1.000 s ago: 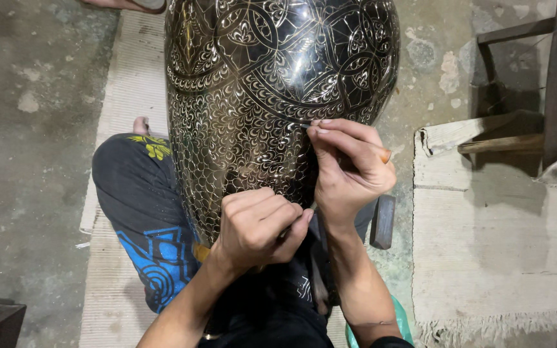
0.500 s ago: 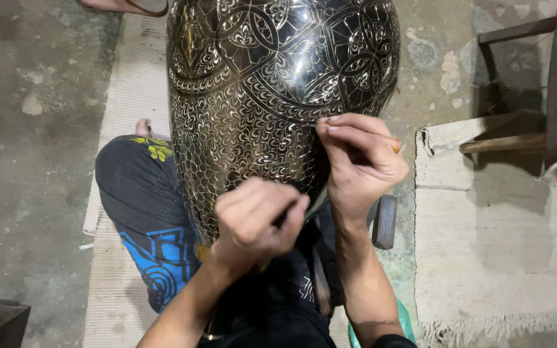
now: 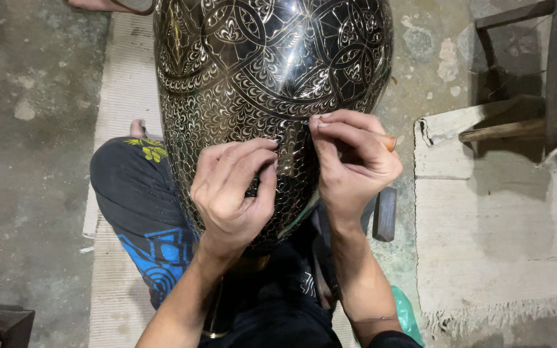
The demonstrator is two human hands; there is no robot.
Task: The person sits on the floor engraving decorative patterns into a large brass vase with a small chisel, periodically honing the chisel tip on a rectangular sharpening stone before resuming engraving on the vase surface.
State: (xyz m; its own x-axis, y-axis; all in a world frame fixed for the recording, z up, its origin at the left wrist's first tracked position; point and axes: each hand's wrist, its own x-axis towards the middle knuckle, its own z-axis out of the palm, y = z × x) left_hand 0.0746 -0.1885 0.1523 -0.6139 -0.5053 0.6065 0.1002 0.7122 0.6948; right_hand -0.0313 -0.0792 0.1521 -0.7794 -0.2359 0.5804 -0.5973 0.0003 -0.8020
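One large black metal vase with engraved silver floral and scale patterns [image 3: 272, 84] fills the centre, lying across the person's lap above one grey concrete floor [image 3: 27, 161]. Two pale woven mats: one [image 3: 124, 77] under the legs at left, one fringed [image 3: 491, 238] at right. One dark wooden stool [image 3: 530, 71] far right. Left hand [image 3: 236, 190] curled against the vase's near side, fingers bent shut; what it holds cannot be told. Right hand [image 3: 352, 161] pinched closed on one thin engraving tool with an orange handle end [image 3: 388, 142], tip touching the vase.
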